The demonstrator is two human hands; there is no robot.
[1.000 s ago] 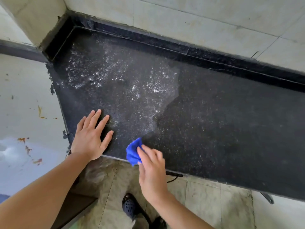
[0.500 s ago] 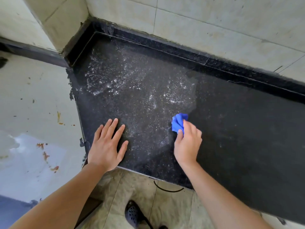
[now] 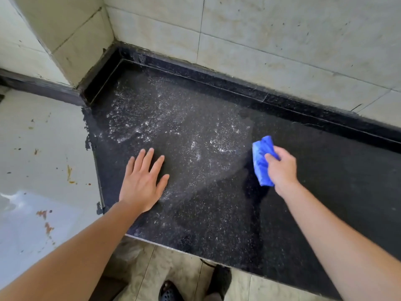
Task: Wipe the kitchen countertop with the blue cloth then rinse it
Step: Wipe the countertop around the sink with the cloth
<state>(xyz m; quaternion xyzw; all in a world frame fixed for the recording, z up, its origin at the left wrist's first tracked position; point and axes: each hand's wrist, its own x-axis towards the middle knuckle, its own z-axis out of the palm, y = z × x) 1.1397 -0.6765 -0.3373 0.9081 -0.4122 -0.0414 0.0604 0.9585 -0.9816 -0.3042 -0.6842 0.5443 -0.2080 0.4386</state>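
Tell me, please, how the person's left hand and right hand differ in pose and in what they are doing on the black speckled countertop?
The left hand lies flat and open, fingers spread, holding nothing; the right hand is curled shut around the folded blue cloth. The left hand rests on the wet, glistening part of the black speckled countertop; the right hand sits at that patch's edge, beside the duller side. Both press down on the countertop.
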